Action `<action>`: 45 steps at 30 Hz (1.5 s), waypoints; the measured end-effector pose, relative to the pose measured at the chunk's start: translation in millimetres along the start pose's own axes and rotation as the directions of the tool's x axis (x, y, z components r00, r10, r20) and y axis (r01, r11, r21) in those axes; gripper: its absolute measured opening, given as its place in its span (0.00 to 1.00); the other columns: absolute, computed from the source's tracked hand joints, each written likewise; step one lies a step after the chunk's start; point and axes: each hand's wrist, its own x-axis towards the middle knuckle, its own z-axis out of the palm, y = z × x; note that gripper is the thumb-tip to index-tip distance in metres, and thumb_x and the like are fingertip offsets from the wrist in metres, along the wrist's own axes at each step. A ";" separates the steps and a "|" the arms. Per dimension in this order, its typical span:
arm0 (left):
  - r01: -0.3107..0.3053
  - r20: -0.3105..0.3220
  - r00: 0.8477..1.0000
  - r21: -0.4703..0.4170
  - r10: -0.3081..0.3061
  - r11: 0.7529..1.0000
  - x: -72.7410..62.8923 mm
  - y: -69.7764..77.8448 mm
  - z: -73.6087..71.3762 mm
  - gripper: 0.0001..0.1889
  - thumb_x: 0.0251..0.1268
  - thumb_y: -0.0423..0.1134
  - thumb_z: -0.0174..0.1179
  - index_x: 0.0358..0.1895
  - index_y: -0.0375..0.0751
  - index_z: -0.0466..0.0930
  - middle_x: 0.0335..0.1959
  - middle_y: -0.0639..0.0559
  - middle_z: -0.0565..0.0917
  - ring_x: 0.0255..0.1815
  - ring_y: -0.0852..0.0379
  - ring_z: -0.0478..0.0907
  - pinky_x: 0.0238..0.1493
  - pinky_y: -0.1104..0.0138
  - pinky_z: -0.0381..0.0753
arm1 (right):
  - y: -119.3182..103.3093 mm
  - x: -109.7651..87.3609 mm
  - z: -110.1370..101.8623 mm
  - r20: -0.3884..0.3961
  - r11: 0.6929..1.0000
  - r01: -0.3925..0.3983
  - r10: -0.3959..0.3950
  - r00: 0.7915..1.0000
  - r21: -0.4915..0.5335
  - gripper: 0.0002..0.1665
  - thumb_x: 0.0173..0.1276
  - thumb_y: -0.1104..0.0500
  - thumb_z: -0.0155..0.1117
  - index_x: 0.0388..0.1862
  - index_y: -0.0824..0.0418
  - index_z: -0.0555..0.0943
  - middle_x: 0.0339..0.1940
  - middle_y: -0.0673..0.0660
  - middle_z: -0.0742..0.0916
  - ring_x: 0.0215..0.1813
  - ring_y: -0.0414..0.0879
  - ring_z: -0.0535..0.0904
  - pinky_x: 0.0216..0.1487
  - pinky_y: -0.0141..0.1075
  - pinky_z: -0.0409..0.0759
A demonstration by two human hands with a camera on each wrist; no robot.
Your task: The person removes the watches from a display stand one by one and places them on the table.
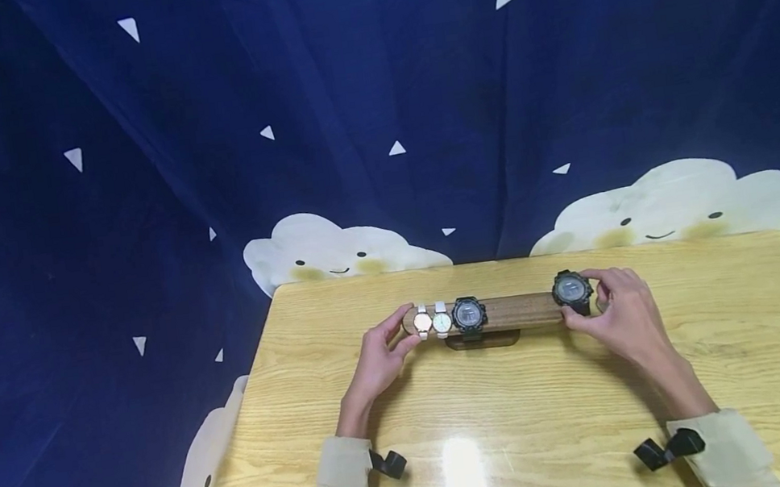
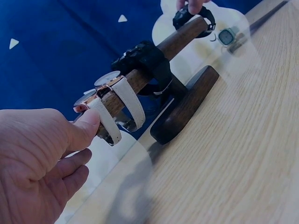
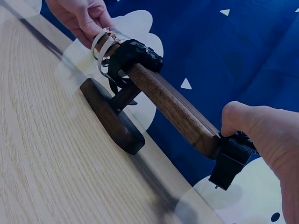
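A wooden watch stand, a bar on a dark base, stands on the table. My left hand grips the bar's left end, thumb beside the outer of two white-strapped watches. The second white-strapped watch sits right beside it. Nearer the middle, a chunky black watch is looped round the bar. At the right end my right hand holds another black watch between thumb and fingers. Its strap hangs unbuckled at the bar's tip; the fingers behind it are hidden in the right wrist view.
The light wood table runs back to a dark blue curtain with printed clouds and white triangles. A small square green-rimmed thing like a watch shows beyond the bar's right end in the left wrist view.
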 end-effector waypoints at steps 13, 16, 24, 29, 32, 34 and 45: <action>-0.016 -0.006 1.000 -0.001 0.016 1.000 2.9 -0.5 -0.1 0.31 0.70 0.31 0.66 0.75 0.41 0.72 0.74 0.40 0.73 0.77 0.41 0.68 0.74 0.56 0.71 | 2.9 1.9 -5.0 -0.025 1.000 0.008 -0.008 1.000 0.011 0.34 0.42 0.59 0.84 0.51 0.69 0.85 0.25 0.54 0.73 0.36 0.48 0.65 0.42 0.42 0.61; -0.015 -0.007 1.000 0.002 0.015 1.000 2.7 -0.8 -0.5 0.31 0.70 0.31 0.65 0.76 0.39 0.71 0.75 0.40 0.73 0.77 0.41 0.68 0.74 0.56 0.71 | 2.9 2.5 -5.8 -0.022 1.000 0.002 -0.001 1.000 0.008 0.34 0.42 0.59 0.83 0.51 0.69 0.85 0.25 0.56 0.74 0.36 0.48 0.64 0.42 0.42 0.61; -0.016 -0.007 1.000 -0.004 0.016 1.000 1.9 -1.7 -0.5 0.31 0.70 0.31 0.66 0.76 0.41 0.72 0.75 0.40 0.73 0.77 0.41 0.68 0.74 0.58 0.71 | 3.8 3.8 -8.5 -0.006 1.000 -0.025 0.025 1.000 0.002 0.34 0.43 0.59 0.83 0.52 0.69 0.85 0.25 0.57 0.73 0.37 0.48 0.64 0.44 0.44 0.61; -0.025 -0.011 1.000 0.003 0.025 1.000 1.2 -1.9 -0.4 0.31 0.70 0.31 0.66 0.75 0.41 0.72 0.74 0.40 0.74 0.76 0.41 0.69 0.74 0.58 0.71 | 6.5 3.5 -9.4 0.005 0.999 -0.045 0.045 0.999 -0.001 0.36 0.43 0.59 0.85 0.53 0.68 0.85 0.25 0.59 0.74 0.37 0.48 0.64 0.45 0.44 0.62; -0.036 -0.009 0.999 0.007 0.036 0.999 1.3 -3.0 -0.2 0.31 0.70 0.30 0.66 0.75 0.38 0.72 0.74 0.39 0.74 0.76 0.40 0.69 0.73 0.58 0.71 | 8.5 3.3 -10.3 0.009 0.999 -0.048 0.048 0.999 -0.010 0.36 0.43 0.58 0.85 0.54 0.69 0.85 0.26 0.59 0.74 0.37 0.49 0.64 0.45 0.45 0.62; -0.038 -0.006 0.999 0.011 0.038 0.999 1.4 -3.3 -0.1 0.31 0.70 0.30 0.66 0.75 0.36 0.72 0.74 0.39 0.74 0.76 0.41 0.69 0.73 0.59 0.71 | 9.5 3.1 -11.3 0.011 0.999 -0.052 0.052 0.999 -0.014 0.37 0.43 0.58 0.85 0.54 0.69 0.84 0.26 0.59 0.74 0.37 0.49 0.64 0.45 0.45 0.61; -0.028 -0.001 1.000 0.020 0.028 0.999 1.7 -4.8 0.0 0.31 0.70 0.29 0.65 0.76 0.36 0.71 0.75 0.39 0.73 0.76 0.42 0.68 0.73 0.60 0.71 | 13.3 3.2 -17.3 0.029 0.997 -0.072 0.073 0.997 -0.027 0.39 0.43 0.60 0.86 0.56 0.70 0.83 0.27 0.58 0.75 0.35 0.49 0.65 0.49 0.49 0.65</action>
